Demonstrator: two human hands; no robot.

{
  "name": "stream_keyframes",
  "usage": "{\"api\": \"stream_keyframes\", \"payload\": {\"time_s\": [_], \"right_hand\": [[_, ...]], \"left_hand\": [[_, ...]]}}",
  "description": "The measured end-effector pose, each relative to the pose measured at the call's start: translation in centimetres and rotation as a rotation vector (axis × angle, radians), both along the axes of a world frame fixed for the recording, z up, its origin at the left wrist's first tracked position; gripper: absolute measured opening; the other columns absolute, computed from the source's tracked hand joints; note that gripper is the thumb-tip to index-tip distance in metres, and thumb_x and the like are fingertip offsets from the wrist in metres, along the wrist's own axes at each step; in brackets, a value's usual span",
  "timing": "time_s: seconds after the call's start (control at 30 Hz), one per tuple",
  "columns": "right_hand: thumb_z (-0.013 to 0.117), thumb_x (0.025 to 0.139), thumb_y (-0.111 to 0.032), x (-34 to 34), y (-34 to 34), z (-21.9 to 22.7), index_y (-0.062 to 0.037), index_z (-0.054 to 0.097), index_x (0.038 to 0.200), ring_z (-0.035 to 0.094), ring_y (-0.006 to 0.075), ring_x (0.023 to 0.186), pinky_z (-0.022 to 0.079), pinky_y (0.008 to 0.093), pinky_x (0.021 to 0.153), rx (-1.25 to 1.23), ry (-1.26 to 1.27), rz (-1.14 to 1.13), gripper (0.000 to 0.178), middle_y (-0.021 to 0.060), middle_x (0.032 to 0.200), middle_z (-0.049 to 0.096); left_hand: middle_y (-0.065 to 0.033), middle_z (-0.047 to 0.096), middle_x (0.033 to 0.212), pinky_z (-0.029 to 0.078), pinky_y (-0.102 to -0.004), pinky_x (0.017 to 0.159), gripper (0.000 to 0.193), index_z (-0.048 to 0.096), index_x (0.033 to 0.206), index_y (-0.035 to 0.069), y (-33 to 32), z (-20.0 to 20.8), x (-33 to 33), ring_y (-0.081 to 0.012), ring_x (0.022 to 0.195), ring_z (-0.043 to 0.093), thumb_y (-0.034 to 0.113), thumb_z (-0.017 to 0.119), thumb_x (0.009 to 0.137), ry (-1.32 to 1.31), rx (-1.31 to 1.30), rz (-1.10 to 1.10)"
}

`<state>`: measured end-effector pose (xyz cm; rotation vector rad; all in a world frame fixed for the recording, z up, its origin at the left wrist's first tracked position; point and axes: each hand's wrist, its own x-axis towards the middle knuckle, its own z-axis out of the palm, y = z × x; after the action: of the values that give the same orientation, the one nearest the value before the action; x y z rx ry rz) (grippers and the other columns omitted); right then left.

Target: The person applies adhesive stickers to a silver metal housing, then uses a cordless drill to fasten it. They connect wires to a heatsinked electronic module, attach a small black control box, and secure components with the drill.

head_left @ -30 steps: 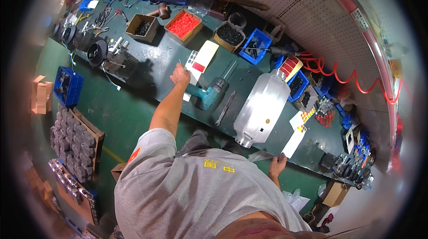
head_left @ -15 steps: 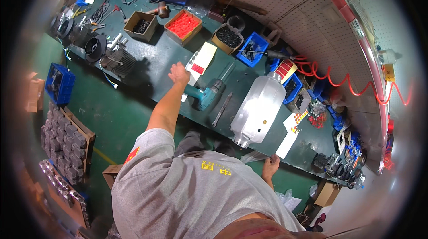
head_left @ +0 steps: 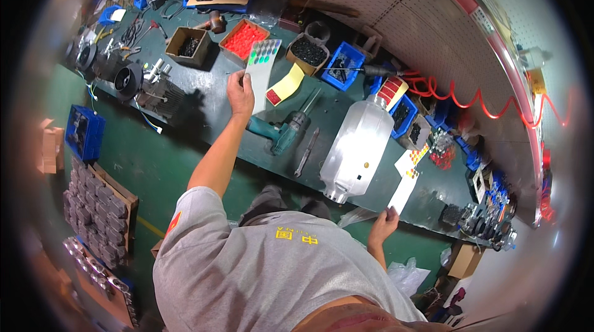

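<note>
My left hand (head_left: 240, 94) is closed on the edge of a pale sticker sheet (head_left: 260, 78), raised above the bench, with rows of green and dark round stickers at its far end. At the bench's near edge, my right hand (head_left: 384, 225) pinches the near end of a white sticker strip (head_left: 402, 194) with orange-red dots at its far end. Between the hands lie a teal power drill (head_left: 281, 134), a wrench-like metal tool (head_left: 307, 154) and a big silver metal housing (head_left: 359, 146). A yellow sheet with a red label (head_left: 286, 84) rests beyond the drill.
Along the back of the green bench stand a box of red parts (head_left: 245, 40), boxes of black parts (head_left: 309, 51) and a blue bin (head_left: 344, 66). A red coiled hose (head_left: 458, 106) hangs at the right. Motors (head_left: 154, 90) sit at the left.
My left hand has lifted the sticker sheet off the yellow sheet, turning its round stickers into view. My right hand has moved up and taken the near end of the white strip.
</note>
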<state>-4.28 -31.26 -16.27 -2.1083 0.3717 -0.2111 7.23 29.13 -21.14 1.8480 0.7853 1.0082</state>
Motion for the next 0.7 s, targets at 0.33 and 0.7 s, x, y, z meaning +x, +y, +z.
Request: {"api": "stream_keyframes", "payload": {"time_s": [0.33,0.7], "right_hand": [[0.071,0.092,-0.006,13.2,20.0,14.0,0.0028,0.056,0.134,0.064,0.0238,0.117,0.054,0.0343,0.096,0.553,-0.073,0.479,0.045,0.0154,0.127,0.066],[0.074,0.088,-0.001,13.8,19.2,13.6,0.0033,0.057,0.115,0.064,0.0115,0.088,0.054,0.0262,0.08,0.829,0.043,0.51,0.032,0.0087,0.101,0.068]], "left_hand": [[0.001,0.062,0.089,0.044,-0.0228,0.072,0.015,0.065,0.103,-0.001,-14.2,14.7,-2.4,-0.006,0.08,0.054,0.014,0.065,0.099,-0.188,-0.766,-0.43],[-0.0072,0.071,0.111,0.052,-0.0309,0.087,0.025,0.066,0.12,-0.001,-24.7,18.9,-2.7,-0.0133,0.099,0.066,0.012,0.065,0.099,0.06,-1.126,-0.796]]}}
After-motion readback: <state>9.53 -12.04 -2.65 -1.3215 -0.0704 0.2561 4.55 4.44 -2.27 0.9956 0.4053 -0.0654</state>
